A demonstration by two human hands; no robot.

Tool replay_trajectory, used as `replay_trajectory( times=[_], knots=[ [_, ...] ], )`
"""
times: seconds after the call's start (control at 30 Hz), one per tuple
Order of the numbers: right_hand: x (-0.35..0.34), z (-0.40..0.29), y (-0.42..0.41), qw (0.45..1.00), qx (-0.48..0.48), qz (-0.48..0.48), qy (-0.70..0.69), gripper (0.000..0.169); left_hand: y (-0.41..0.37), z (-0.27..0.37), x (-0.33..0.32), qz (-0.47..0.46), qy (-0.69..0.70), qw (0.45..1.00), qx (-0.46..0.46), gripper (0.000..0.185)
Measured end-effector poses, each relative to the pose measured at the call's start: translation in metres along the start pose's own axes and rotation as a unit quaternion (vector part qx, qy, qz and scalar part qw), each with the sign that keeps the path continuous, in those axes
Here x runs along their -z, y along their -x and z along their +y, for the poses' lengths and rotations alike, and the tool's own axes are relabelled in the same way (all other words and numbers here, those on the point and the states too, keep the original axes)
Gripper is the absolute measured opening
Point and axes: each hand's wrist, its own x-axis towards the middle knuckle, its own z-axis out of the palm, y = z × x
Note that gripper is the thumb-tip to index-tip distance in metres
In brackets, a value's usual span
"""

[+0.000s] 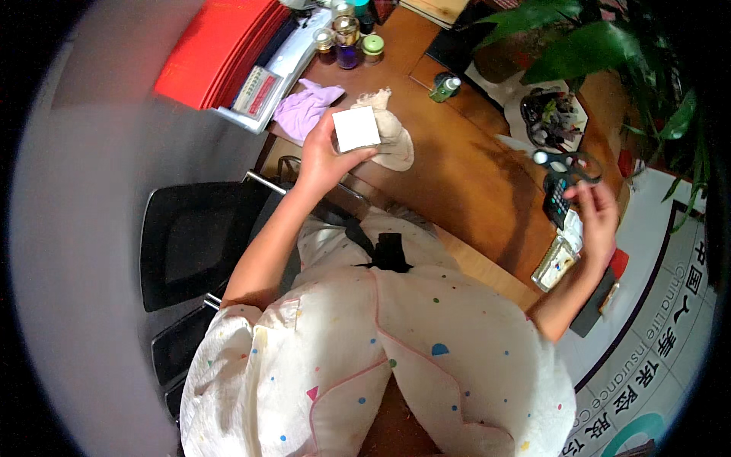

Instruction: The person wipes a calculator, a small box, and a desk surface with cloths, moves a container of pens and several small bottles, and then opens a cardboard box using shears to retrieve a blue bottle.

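My left hand (325, 151) holds a small white box (357, 128) above the desk's near left edge, thumb on its lower side and fingers behind it. Just beyond the box lies a beige cloth item (397, 140), partly hidden by it. A crumpled lilac cloth (308, 108) is to the left. On the right, my right hand (597, 217) has its fingertips on the loop of a black-handled tool (562, 163), which looks like scissors; motion blurs its outline. Under these fingers, a black keypad device (555, 200) with light keys rests on the desk.
Red folders (220, 51) and papers are stacked at the back left, near small bottles (346, 43). A green spray bottle (445, 88) stands mid-desk (457, 154). A leafy plant (594, 51) overhangs the back right. A clear packet (555, 265) lies near my right forearm; a black chair (200, 240) stands left.
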Motion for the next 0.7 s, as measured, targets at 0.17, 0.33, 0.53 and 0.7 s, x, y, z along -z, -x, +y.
replay_trajectory(
  times=[0.17,0.33,0.53,0.7],
  knots=[
    [-0.143,-0.004,0.029,0.793,-0.181,-0.063,-0.579,0.026,-0.007,-0.003,0.001,-0.035,0.052,0.998,0.014,0.067],
    [-0.193,-0.030,0.021,0.656,-0.150,-0.261,-0.692,0.028,-0.002,-0.004,-0.006,0.000,-0.014,0.999,-0.032,0.062],
    [-0.190,-0.061,0.028,0.739,-0.139,-0.325,-0.573,0.055,-0.001,0.003,-0.004,0.011,0.003,1.000,-0.010,0.060],
    [-0.208,-0.042,0.031,0.741,-0.137,-0.361,-0.549,0.039,0.000,-0.005,0.000,0.022,0.007,1.000,-0.011,0.061]
  ],
)
